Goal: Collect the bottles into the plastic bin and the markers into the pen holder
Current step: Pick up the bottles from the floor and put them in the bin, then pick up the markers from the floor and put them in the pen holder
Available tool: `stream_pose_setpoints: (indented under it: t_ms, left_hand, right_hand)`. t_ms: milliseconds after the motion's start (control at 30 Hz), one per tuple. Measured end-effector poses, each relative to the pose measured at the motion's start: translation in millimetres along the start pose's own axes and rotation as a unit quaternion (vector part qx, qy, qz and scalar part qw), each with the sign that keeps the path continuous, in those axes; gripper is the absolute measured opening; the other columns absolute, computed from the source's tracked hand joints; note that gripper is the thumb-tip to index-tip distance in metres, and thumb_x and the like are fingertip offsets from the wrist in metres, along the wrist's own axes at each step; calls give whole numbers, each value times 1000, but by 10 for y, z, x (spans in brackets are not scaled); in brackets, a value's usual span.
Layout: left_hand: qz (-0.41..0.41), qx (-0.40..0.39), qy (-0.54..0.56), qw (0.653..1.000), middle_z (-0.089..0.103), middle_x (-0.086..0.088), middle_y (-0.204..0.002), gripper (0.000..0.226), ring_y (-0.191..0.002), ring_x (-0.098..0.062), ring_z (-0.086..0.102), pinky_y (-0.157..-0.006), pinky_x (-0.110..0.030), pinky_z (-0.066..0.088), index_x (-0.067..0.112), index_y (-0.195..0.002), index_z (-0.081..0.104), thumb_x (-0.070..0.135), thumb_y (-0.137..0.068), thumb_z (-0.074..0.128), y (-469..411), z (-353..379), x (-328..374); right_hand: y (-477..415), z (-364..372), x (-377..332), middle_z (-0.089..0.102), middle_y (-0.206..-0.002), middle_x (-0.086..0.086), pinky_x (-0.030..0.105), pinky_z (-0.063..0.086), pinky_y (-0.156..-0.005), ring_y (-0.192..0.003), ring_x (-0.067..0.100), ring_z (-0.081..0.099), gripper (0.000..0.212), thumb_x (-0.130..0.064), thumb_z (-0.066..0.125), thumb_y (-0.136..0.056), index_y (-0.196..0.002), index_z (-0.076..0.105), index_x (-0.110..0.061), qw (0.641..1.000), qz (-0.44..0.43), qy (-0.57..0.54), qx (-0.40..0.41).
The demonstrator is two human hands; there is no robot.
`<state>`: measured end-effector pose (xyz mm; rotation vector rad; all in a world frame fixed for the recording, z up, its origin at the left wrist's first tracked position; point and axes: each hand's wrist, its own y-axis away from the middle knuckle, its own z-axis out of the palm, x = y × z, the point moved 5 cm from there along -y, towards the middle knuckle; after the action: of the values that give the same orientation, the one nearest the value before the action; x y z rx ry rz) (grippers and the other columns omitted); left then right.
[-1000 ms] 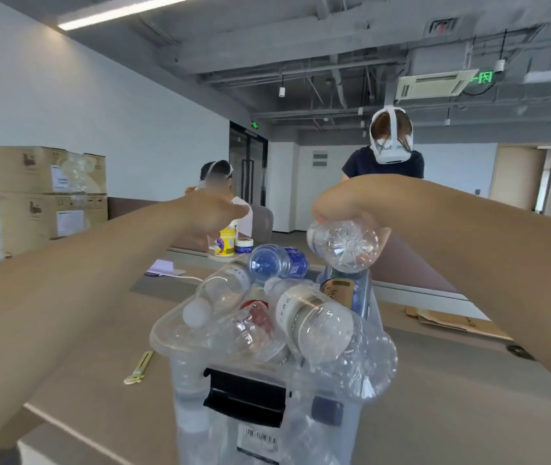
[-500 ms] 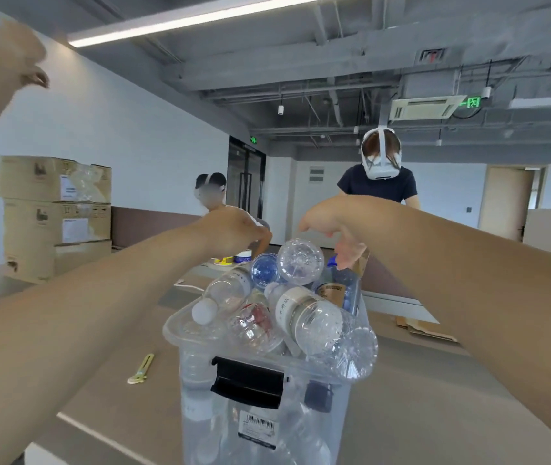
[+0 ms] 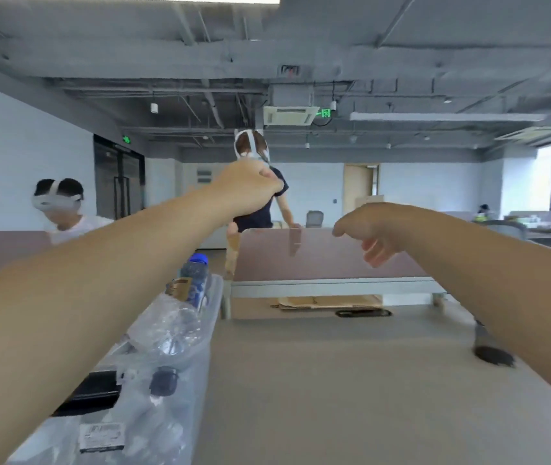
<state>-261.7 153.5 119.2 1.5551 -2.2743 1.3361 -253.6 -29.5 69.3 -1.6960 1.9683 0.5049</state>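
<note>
**Both hands in the air, bin of bottles at your lower left**

Your left hand [image 3: 249,186] is raised out in front of you, curled into a loose fist; nothing shows inside it, though the palm side faces away, so whether something small is pinched there you cannot tell. Your right hand [image 3: 369,231] hangs limp from the wrist well off to the right, fingers [image 3: 373,255] drooping downward and spread a little, holding nothing.

The plastic bin [image 3: 200,357] sits on the grey table [image 3: 334,380] at your lower left, largely hidden beneath your left forearm. It is clear-walled, with a black latch [image 3: 89,392] on its near end and a barcode label [image 3: 101,436] below that. Bottles fill it to the rim. A clear crumpled bottle [image 3: 170,327] lies across the top of the heap, its long axis running roughly toward you and away, its ribbed base facing you. Behind it a blue-capped bottle [image 3: 193,280] stands nearly upright against the far wall of the bin, cap pointing up and its neck clear of the rim. Lower down, a dark cap [image 3: 164,380] presses against the clear wall from inside.

At the table's right edge a round dark opening [image 3: 493,355] sits beneath your right forearm. Beyond the table stands a brown partition [image 3: 317,256], with a person in a white headset [image 3: 250,149] behind it.
</note>
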Motion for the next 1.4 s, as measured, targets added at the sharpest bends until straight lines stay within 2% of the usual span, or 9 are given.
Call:
stream_pose_setpoints:
  t_ms: [133, 300, 433, 633, 800, 1000, 1200, 1300, 1400]
  left_hand:
    - [87, -93, 59, 990, 62, -4, -91, 17, -70, -19, 52, -57, -20, 37, 17, -95, 67, 25, -89, 53, 48, 1033, 945]
    - [178, -230, 99, 952, 64, -8, -98, 23, -90, -25, 58, -67, -28, 41, 10, -101, 66, 25, -89, 53, 521, 2422, 2027]
    - [240, -337, 130, 901, 67, -5, -100, 23, -90, -21, 57, -65, -25, 42, 11, -100, 67, 27, -90, 54, 1139, 3345, 2652]
    - [301, -458, 106, 829, 68, -8, -111, 25, -106, -25, 60, -80, -25, 43, 16, -102, 70, 31, -90, 54, 2233, 4701, 3247]
    - [322, -554, 76, 763, 55, -5, -85, 7, -79, -22, 49, -71, -27, 40, 23, -82, 55, 28, -88, 54, 3279, 5979, 3374]
    - [261, -668, 15, 697, 59, -7, -86, 10, -79, -23, 53, -69, -27, 40, 17, -83, 53, 25, -89, 53, 4343, 7474, 3153]
    - [201, -693, -29, 691, 65, -15, -119, 32, -111, -30, 59, -76, -27, 42, 2, -115, 63, 20, -95, 46, 4730, 8605, 2951]
    - [168, -677, -44, 715, 62, -16, -124, 29, -101, -28, 56, -84, -29, 44, 3, -113, 60, 22, -95, 47, 4910, 9076, 2712]
    - [134, -668, -92, 726, 59, -18, -128, 37, -115, -32, 55, -91, -30, 43, 3, -124, 55, 24, -95, 49, 5217, 9564, 2367]
  right_hand:
    - [331, -512, 1323, 41, -145, 23, 37, 49, -79, -117, 37, 57, 59, -32, 50, -97, -147, 33, -7, 991, 109, -53, 49]
    - [1186, -928, 3040, 50, -104, 17, 33, 44, -70, -66, 22, 45, 35, -30, 52, -95, -121, 45, -8, 950, 278, -70, 127]
    - [2024, -921, 4241, 46, -107, 17, 30, 43, -61, -60, 20, 43, 40, -31, 50, -96, -126, 44, -5, 887, 425, -81, 164]
    - [3069, -533, 5660, 52, -93, 16, 30, 47, -55, -65, 24, 51, 48, -33, 54, -94, -129, 48, -1, 790, 566, -138, 194]
    - [3617, 175, 6622, 45, -71, 10, 25, 39, -55, -57, 22, 43, 17, -21, 50, -92, -81, 50, -8, 722, 638, -185, 192]
    - [3970, 1174, 7718, 44, -74, 10, 26, 32, -56, -62, 22, 42, 10, -15, 49, -91, -84, 48, -7, 645, 706, -249, 153]
    - [3979, 1612, 8556, 39, -65, 7, 24, 26, -49, -50, 18, 35, 12, -12, 48, -90, -78, 45, -9, 629, 721, -255, 137]
    - [3825, 1819, 9094, 41, -64, 5, 26, 29, -51, -54, 19, 37, 18, -12, 47, -89, -72, 43, -10, 667, 698, -216, 145]
    - [3730, 2246, 9532, 56, -85, 8, 27, 35, -69, -78, 24, 49, 17, -19, 47, -94, -87, 56, -7, 699, 671, -200, 142]
